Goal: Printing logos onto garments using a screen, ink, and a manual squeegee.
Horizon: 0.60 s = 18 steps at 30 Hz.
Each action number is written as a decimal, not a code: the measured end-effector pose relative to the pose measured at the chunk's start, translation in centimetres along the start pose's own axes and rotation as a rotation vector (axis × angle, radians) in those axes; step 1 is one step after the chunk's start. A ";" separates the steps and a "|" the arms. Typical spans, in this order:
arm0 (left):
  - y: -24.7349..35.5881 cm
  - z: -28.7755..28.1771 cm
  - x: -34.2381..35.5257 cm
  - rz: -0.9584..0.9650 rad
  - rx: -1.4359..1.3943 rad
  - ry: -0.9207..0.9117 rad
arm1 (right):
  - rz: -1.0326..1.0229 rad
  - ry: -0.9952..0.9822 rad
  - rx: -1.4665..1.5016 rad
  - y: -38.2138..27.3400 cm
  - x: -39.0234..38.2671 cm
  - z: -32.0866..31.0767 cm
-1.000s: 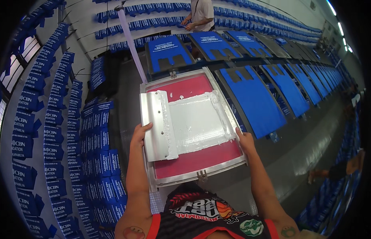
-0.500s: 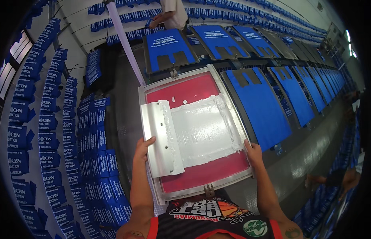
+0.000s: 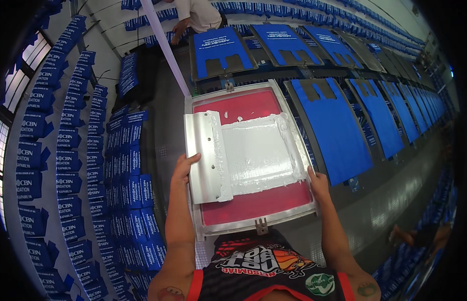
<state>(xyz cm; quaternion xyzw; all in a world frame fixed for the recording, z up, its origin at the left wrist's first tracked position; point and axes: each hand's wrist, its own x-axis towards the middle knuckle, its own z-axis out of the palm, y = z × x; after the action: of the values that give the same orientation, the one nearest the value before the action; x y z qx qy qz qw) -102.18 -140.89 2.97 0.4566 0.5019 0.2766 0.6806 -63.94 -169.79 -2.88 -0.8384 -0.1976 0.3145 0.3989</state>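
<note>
Hands gripped a screen frame (image 3: 288, 213)
Left hand (image 3: 182, 169) and right hand (image 3: 319, 184) pinched its edges; metal squeegee (image 3: 203, 176) lay against left thumb; white ink (image 3: 261, 153) between

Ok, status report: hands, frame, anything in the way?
Left hand gripping silver frame at left, thumb touching squeegee. Right hand gripping right side. White paste over red mesh. Nothing seen blocking either hand.

My frame (image 3: 233, 227) is dull silver; mesh (image 3: 263, 205) is loud pinkish red, glossy white patch (image 3: 258, 153) in the middle; blade holder (image 3: 198, 170) is bare silver with a row of dark dots; bright blue sheets (image 3: 336, 140) on charcoal boards (image 3: 236, 62); hanging blue pieces (image 3: 27, 185) have white lettering; my tank top (image 3: 268, 266) is black, red-trimmed, orange-and-white print, plus green-and-white badge (image 3: 319, 284)
</note>
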 end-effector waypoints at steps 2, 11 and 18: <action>-0.6 -0.4 0.4 0.006 -0.005 -0.001 | 0.002 -0.005 0.007 0.5 1.1 0.7; -1.8 0.5 1.0 0.002 0.040 0.041 | -0.103 0.053 -0.138 3.4 2.4 1.0; 7.9 9.2 0.6 0.327 0.889 -0.123 | 0.155 -0.783 -0.221 -0.6 -11.5 -0.1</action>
<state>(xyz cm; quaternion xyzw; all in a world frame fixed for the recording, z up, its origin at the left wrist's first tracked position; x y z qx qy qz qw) -92.72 -140.18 10.53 0.7919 0.4519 0.1108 0.3954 -72.23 -176.14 1.92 -0.7057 -0.3033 0.6156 0.1761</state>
